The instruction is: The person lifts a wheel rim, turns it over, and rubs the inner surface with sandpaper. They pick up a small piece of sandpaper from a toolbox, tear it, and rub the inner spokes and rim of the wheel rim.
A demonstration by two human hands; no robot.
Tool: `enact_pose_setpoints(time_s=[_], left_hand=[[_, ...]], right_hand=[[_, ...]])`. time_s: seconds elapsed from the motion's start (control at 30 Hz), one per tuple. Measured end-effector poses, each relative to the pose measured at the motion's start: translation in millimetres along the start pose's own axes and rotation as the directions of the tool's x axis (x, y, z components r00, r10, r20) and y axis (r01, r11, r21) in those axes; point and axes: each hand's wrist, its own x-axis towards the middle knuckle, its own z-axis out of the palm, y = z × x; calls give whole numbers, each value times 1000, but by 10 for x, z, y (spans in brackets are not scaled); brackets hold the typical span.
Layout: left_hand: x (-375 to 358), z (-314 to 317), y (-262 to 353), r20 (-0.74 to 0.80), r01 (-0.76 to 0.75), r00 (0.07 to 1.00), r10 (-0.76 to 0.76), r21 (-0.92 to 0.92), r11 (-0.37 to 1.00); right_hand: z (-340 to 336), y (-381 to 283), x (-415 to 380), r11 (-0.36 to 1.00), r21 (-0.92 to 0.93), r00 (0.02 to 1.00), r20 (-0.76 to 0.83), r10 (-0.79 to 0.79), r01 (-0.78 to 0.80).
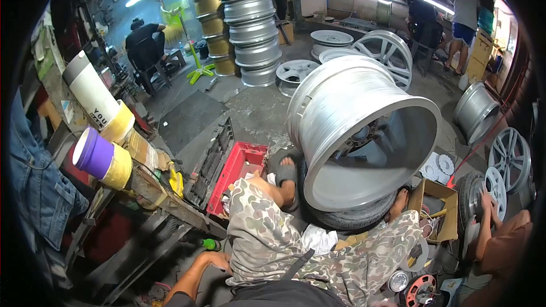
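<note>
My left hand (219, 261) is low in the view, beside my camouflage-covered leg, its fingers partly hidden against the cloth. At the bottom edge, only a small blurred bit of what seems to be my right hand shows; its fingers cannot be made out. A large silver wheel rim (347, 99) lies tilted in front of me, its open barrel facing my side. Under it is a black tire (352, 217), between my feet. A white cloth (319, 240) lies between my legs, near the tire.
A red tray (215, 196) stands left of my foot, a cardboard box (449, 199) to the right. Stacked rims (253, 40) rise behind. At right, a co-worker's hands (487, 202) touch a tire. Other people sit or stand farther back. A purple cup (94, 150) is at left.
</note>
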Motion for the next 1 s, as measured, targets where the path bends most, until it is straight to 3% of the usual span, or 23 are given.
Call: enact_pose_setpoints(time_s=[0.03,0.07,0.1,0.13,0.17,0.2,0.27,0.3,0.33,0.37,0.4,0.43,0.47,0.53,0.6,0.63,0.67,0.73,0.8,0.83,0.87,0.97,1.0], left_hand=[[39,41,-67,7,13,1000,-12,-21,1000],[83,53,-121,6,8,1000,-8,-13,1000],[126,59,-173,-24,47,999,-48,-14,999],[184,71,-249,-55,86,995,-87,-18,996],[301,86,-408,-79,-16,997,9,-85,996],[269,56,-348,-81,-21,997,14,-82,996],[76,29,-83,-78,42,994,-73,-350,936],[79,67,-49,-83,41,994,-74,-350,936],[92,141,-39,-211,-93,977,-15,-496,863],[-25,145,227,-343,-237,939,19,-608,758],[106,170,33,-344,-236,939,15,-611,756],[123,160,68,-473,-274,879,-63,-608,745],[127,168,113,-586,-309,797,-147,-605,733],[43,263,273,-655,-324,723,-221,-604,728],[-83,325,328,-600,-303,783,-164,-598,742],[-155,372,375,-548,-171,817,-181,-530,831],[-124,455,194,-445,-197,892,-85,-550,812],[-243,486,374,-319,-213,948,-11,-656,724],[-177,479,341,-310,-215,950,31,-582,784],[-166,454,324,-280,-242,958,63,-669,703],[-143,425,323,-282,-248,957,72,-662,707],[-25,373,378,-335,-286,941,51,-707,647],[40,388,477,-458,-284,888,-47,-624,728]], right_hand=[[-210,45,190,1000,8,1000,-2,0,0],[-549,105,542,959,-184,886,-377,-271,215],[-742,112,737,844,-433,573,-622,-533,316],[-827,-1055,-66,694,47,528,-686,-500,718],[-968,-1651,-460,693,-14,477,-715,-512,721],[-1065,-2083,-696,690,-76,424,-739,-524,719],[-1107,-2819,-969,507,-152,210,-782,-586,848],[-1085,-3082,-1017,435,-120,199,-760,-618,892],[-1032,-3307,-1057,362,-82,188,-737,-649,929],[-935,-3517,-1150,352,5,260,-682,-683,936],[-803,-3757,-1330,341,67,310,-602,-736,938],[-695,-3899,-1259,258,-93,176,-512,-841,962],[-561,-4066,-1304,226,-55,190,-375,-908,973],[-231,-4364,-1327,165,-17,160,-154,-975,986],[91,-4480,-1193,224,-26,224,14,-974,974],[226,-4500,-1110,182,-42,185,61,-981,982],[351,-4507,-1045,129,-61,135,93,-987,990],[546,-4533,-970,136,14,131,195,-972,991],[672,-4536,-942,198,9,188,277,-942,980],[697,-4552,-955,213,-18,209,287,-935,977],[718,-4571,-978,228,-44,231,296,-927,973],[797,-4614,-946,234,-24,231,284,-931,972],[819,-4623,-928,233,-29,232,271,-934,972]])
